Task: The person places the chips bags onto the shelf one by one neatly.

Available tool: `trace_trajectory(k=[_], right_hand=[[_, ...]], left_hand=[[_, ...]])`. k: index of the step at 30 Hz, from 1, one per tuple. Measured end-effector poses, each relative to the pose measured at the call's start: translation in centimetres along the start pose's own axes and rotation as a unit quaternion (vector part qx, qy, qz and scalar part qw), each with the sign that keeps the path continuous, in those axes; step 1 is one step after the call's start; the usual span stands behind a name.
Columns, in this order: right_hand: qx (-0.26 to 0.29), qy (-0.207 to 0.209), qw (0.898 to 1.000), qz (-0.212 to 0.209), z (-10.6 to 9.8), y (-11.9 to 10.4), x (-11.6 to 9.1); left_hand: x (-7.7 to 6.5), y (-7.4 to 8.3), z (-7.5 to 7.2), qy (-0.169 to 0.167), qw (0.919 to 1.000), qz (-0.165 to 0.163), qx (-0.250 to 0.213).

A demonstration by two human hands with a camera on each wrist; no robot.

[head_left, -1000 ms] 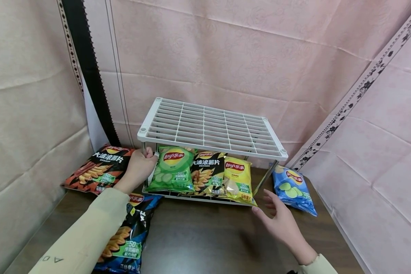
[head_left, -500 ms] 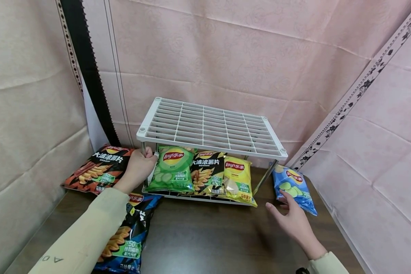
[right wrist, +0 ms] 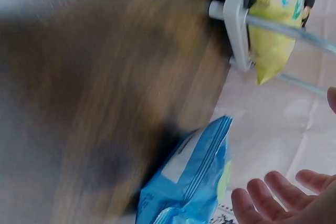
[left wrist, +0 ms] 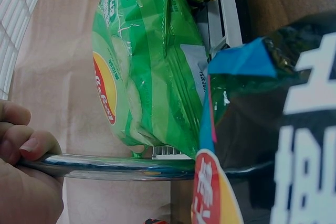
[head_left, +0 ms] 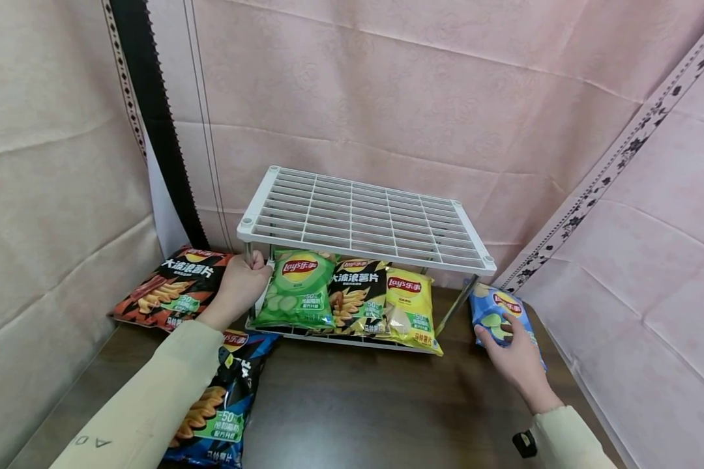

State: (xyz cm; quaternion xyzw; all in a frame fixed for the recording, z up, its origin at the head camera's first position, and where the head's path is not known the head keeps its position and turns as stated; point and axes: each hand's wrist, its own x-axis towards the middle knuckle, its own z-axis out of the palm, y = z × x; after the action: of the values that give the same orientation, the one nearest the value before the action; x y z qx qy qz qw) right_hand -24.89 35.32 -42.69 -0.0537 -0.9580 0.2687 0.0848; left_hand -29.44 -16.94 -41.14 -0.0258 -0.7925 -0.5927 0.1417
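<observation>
My left hand [head_left: 242, 286] grips the front left metal post [left wrist: 126, 167] of a two-tier white rack [head_left: 364, 218], with fingers curled round the bar. Over at the right, my right hand [head_left: 516, 358] reaches across a blue bag of chips [head_left: 493, 303], thumb and fingers spread apart. In the right wrist view those fingers are held beside the blue bag with nothing between them. On the rack's lower tier stand a green chip bag [head_left: 296, 293], a black chip bag [head_left: 356, 296] and a yellow chip bag [head_left: 409, 306], side by side.
An orange-and-black chip bag [head_left: 176, 286] lies left of the rack. A blue-and-black chip bag [head_left: 217, 404] lies in front of it, partly under the left forearm. Pink cloth [head_left: 387, 85] hangs behind the dark wooden table [head_left: 352, 410].
My right hand has moved right, from beside the rack's front right corner to over the blue chip bag. The left hand keeps its grip on the post.
</observation>
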Motion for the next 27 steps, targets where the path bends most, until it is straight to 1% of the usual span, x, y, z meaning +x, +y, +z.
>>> trace_trajectory(k=[5, 8, 12, 15, 18, 22, 24, 27], right_hand=[[-0.025, 0.031, 0.999, 0.017, 0.3, 1.1, 2.5], [-0.043, 0.037, 0.998, 0.030, 0.7, 1.7, 3.7], [-0.067, 0.046, 0.995, 0.058, 1.3, 2.4, 5.0], [-0.076, 0.046, 0.992, 0.089, 1.4, 2.9, 5.9], [-0.074, 0.036, 0.990, 0.115, 1.2, 3.1, 6.4], [-0.074, 0.003, 0.987, 0.143, 1.2, 3.4, 6.9], [-0.078, -0.015, 0.985, 0.151, 1.3, 3.7, 7.1], [-0.086, -0.033, 0.984, 0.153, 1.6, 3.9, 7.3]], left_hand=[[0.1, -0.2, 0.0, -0.002, 1.0000, -0.003, -0.007], [0.1, -0.2, 0.0, -0.004, 0.9999, -0.002, -0.013], [0.1, -0.1, 0.0, -0.007, 0.9998, -0.001, -0.019], [0.1, -0.1, 0.1, -0.008, 0.9998, -0.003, -0.019], [0.1, 0.0, 0.1, -0.004, 0.9998, -0.003, -0.018], [0.0, 0.0, 0.1, -0.001, 0.9999, -0.005, -0.015], [0.0, 0.0, 0.1, -0.002, 0.9999, -0.005, -0.015], [0.0, -0.1, 0.1, -0.002, 0.9998, -0.005, -0.018]])
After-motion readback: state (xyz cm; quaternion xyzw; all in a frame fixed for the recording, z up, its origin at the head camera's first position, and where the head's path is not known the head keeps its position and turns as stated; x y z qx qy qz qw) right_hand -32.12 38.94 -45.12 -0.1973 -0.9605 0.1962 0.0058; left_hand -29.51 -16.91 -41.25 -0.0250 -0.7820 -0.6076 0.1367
